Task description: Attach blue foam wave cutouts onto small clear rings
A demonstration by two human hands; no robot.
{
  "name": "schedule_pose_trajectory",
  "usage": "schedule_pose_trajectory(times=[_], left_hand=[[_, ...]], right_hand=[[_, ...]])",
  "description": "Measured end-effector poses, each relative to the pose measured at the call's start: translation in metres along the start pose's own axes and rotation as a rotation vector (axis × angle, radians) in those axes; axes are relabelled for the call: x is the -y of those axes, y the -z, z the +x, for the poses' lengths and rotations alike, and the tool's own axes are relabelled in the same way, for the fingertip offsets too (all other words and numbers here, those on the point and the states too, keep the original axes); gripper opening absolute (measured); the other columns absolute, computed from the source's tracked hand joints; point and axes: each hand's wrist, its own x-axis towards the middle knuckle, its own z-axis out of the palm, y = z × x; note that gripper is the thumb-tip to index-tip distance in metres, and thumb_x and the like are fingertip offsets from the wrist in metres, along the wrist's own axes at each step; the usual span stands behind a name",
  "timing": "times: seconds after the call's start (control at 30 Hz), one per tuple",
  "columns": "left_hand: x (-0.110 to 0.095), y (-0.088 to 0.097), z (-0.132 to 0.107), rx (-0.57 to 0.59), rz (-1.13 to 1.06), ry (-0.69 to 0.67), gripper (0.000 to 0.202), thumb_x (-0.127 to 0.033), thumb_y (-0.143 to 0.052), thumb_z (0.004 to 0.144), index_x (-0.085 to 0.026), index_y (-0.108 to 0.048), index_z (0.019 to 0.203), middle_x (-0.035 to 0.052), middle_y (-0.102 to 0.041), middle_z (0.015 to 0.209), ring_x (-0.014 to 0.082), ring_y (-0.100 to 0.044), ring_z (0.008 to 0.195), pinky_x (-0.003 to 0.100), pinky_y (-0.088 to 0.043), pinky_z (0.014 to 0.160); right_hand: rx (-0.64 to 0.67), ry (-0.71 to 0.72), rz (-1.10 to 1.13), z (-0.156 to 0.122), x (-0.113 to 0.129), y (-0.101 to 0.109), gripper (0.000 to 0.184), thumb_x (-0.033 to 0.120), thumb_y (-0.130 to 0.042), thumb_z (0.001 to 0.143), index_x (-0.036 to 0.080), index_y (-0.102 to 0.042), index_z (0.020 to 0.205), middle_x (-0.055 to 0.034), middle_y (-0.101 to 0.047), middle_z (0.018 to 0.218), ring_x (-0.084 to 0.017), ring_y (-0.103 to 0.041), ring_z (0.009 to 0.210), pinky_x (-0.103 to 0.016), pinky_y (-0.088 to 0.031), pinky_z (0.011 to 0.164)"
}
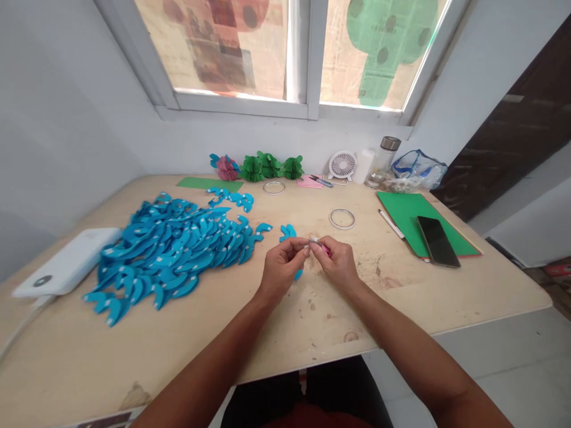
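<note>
My left hand and my right hand meet above the middle of the table, fingertips almost touching. The right one is closed around a small pink tool with a greyish metal tip; its exact kind is mostly hidden. Thumb and forefinger of the left are pinched together at that tip, and what they hold is too small to make out. Beyond the left fingers lie curved blue paper pieces. Another blue piece shows partly from beneath the left hand. A large heap of blue paper pieces with white patches spreads to the left.
Two tape rolls lie beyond my hands. On the right are a pen, green sheets and a phone. Paper flowers, a small fan and a bottle line the wall. A white power bank sits left.
</note>
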Motion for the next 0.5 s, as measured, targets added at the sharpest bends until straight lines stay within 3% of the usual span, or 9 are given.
schedule_pose_trajectory(times=[0.17,0.33,0.5], left_hand=[[-0.008,0.001,0.000,-0.011,0.048,-0.039,0.018,-0.029,-0.069,0.069,-0.016,-0.068,0.081,-0.0004,-0.059,0.062,0.0073,-0.045,0.049,0.019,-0.039,0.045],[-0.013,0.002,0.012,-0.085,0.116,-0.099,0.018,-0.029,-0.069,0.069,-0.016,-0.067,0.081,-0.0021,-0.056,0.059,0.0078,-0.047,0.049,0.020,-0.039,0.046],[0.005,-0.020,0.044,-0.056,0.291,-0.233,0.022,-0.022,-0.063,0.072,-0.018,-0.065,0.093,-0.0026,-0.060,0.063,0.0100,-0.053,0.056,0.021,-0.042,0.055]], right_hand=[[-0.069,-0.035,0.034,0.003,0.001,0.005,0.034,0.045,-0.047,0.084,0.018,-0.055,0.065,0.0052,-0.037,0.051,-0.008,-0.035,0.048,-0.021,-0.029,0.049],[-0.203,-0.072,0.060,0.008,0.001,0.014,0.038,0.048,-0.048,0.083,0.019,-0.043,0.059,0.0061,-0.032,0.051,-0.008,-0.032,0.048,-0.022,-0.027,0.048],[-0.250,-0.061,0.088,0.008,0.002,0.016,0.036,0.047,-0.050,0.082,0.019,-0.043,0.060,0.0061,-0.032,0.053,-0.008,-0.032,0.049,-0.022,-0.026,0.049]])
